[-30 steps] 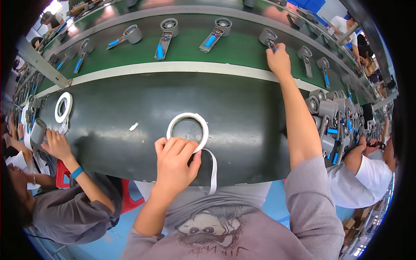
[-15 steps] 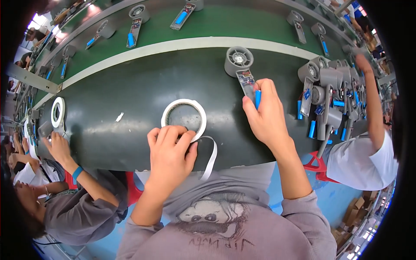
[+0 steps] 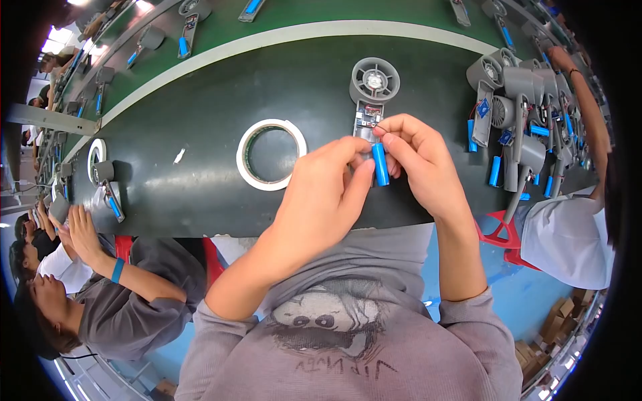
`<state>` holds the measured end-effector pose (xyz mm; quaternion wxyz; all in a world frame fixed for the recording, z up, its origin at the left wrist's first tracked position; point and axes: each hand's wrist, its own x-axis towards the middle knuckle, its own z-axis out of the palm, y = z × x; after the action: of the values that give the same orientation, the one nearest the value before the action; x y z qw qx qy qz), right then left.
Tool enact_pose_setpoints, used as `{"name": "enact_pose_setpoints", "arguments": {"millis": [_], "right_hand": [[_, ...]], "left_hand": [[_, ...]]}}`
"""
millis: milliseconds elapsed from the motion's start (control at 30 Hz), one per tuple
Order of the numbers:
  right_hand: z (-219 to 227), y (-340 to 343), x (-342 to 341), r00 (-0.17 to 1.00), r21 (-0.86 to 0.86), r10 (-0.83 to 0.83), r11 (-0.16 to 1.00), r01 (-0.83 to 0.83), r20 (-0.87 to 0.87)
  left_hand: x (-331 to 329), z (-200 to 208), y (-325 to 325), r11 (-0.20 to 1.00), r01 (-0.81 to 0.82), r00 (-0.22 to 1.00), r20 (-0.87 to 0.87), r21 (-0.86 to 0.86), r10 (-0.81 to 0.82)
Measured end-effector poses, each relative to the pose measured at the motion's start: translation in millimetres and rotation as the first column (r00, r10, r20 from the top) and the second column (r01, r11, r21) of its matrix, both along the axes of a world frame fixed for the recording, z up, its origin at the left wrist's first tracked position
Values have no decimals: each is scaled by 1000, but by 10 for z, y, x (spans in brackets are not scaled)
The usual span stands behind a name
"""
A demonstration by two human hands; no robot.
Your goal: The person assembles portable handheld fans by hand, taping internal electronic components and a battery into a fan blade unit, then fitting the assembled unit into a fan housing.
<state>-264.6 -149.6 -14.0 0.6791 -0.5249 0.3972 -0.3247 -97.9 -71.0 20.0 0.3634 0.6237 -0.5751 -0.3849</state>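
Note:
A grey handheld fan [image 3: 375, 80] lies face up in front of me, its handle pointing toward me with the circuit board [image 3: 368, 115] bare. At the near end of the handle, a blue cylindrical battery [image 3: 380, 165] is tilted up between my hands. My right hand [image 3: 428, 164] pinches its upper end, beside a thin dark wire. From the left, my left hand [image 3: 321, 190] has thumb and forefinger drawn together against the battery's side; what they hold, if anything, is hidden. A roll of white tape [image 3: 243, 155] lies flat left of the fan.
Several fans with blue batteries are piled at the right [image 3: 525, 87]. Beyond a pale rail [image 3: 287, 32], more fans lie on a green belt [image 3: 227, 30]. A white scrap [image 3: 179, 156] sits on the dark table. Co-workers sit on both sides; one's hand [image 3: 83, 234] is at the left.
My left hand has left the tape roll and come right to the battery. The fan's handle has swung nearly straight toward me, and my right hand now pinches the battery. The view has shifted.

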Motion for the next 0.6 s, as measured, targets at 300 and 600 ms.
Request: {"name": "enact_pose_setpoints", "arguments": {"millis": [300,600], "right_hand": [[-87,45,-125,938,243,-22,968,-66,346],[-34,-12,-290,993,-584,52,805,-103,-103]], "left_hand": [[-151,-113,-98,990,-39,977,-204,136,67],[-21,-19,-181,953,-94,848,-478,287,228]]}}
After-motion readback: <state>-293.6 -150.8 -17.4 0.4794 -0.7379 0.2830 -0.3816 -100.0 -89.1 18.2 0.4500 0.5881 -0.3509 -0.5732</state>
